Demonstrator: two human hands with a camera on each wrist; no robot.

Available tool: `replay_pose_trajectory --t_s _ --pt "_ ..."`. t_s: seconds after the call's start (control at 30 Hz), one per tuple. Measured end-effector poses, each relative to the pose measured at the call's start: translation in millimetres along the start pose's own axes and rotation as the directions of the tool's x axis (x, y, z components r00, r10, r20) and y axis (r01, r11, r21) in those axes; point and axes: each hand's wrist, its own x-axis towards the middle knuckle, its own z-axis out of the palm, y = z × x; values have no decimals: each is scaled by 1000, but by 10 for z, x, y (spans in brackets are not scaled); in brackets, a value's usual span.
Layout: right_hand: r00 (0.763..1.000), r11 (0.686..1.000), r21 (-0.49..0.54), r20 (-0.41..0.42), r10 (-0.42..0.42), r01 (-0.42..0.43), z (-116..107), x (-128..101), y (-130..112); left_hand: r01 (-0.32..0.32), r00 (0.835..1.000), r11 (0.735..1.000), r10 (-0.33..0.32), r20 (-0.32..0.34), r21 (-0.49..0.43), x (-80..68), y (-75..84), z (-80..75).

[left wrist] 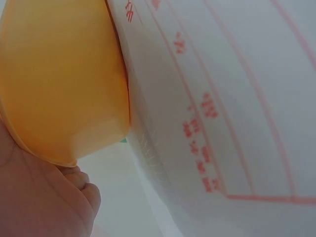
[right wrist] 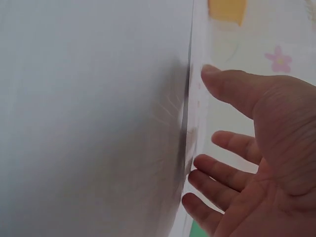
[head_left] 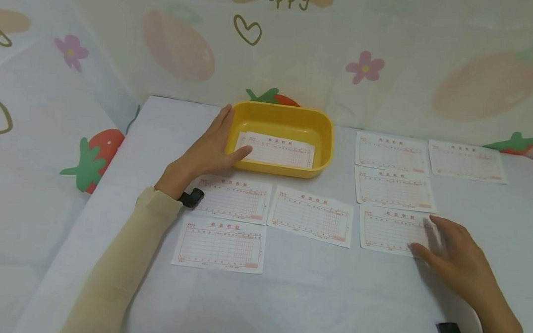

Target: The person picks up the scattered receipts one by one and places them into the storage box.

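A yellow tray [head_left: 325, 139] stands at the back middle of the white table, with a small stack of red-printed receipt slips [head_left: 280, 149] inside it. My left hand [head_left: 213, 147] lies against the tray's left wall, fingers straight along the outside and thumb over the rim on the stack. The left wrist view shows the tray wall [left wrist: 59, 74] and a slip [left wrist: 222, 98] very close. My right hand [head_left: 450, 249] is spread flat, its fingertips at the right edge of the nearest right-hand slip [head_left: 390, 230]. In the right wrist view the fingers [right wrist: 222, 175] are relaxed beside a white sheet's edge.
Several more slips lie flat on the table: two at front left [head_left: 220, 244], one in the middle [head_left: 310, 215], three at back right [head_left: 395, 189]. A strawberry-print cloth [head_left: 364, 66] hangs behind. The table's left edge [head_left: 91, 198] runs diagonally.
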Motion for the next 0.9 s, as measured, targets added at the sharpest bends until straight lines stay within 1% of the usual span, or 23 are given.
replay_pose_trajectory --t_s 0.1,0.2,0.33,0.53,0.73,0.83,0.9 --pt "1000 1000 -1 19 -19 19 -2 -11 39 -9 1000 1000 9 -5 8 10 5 3" --pt "999 999 -11 17 -40 40 6 -17 61 -11 1000 1000 11 -5 12 14 12 2" --pt "998 999 -3 21 -51 52 27 -20 69 -2 1000 1000 2 2 16 6 18 -1" --pt "998 999 -30 49 -36 38 51 -18 47 5 1000 1000 -5 12 30 -11 15 -3" --pt "997 998 -61 70 13 -8 23 -24 16 -2 1000 1000 2 9 23 -3 6 3" --pt "998 998 -67 56 22 -18 18 -31 -10 -4 1000 1000 4 7 18 -1 3 2" --pt "999 998 -64 32 15 -13 19 -41 -33 -5 1000 1000 5 7 18 -4 3 -1"
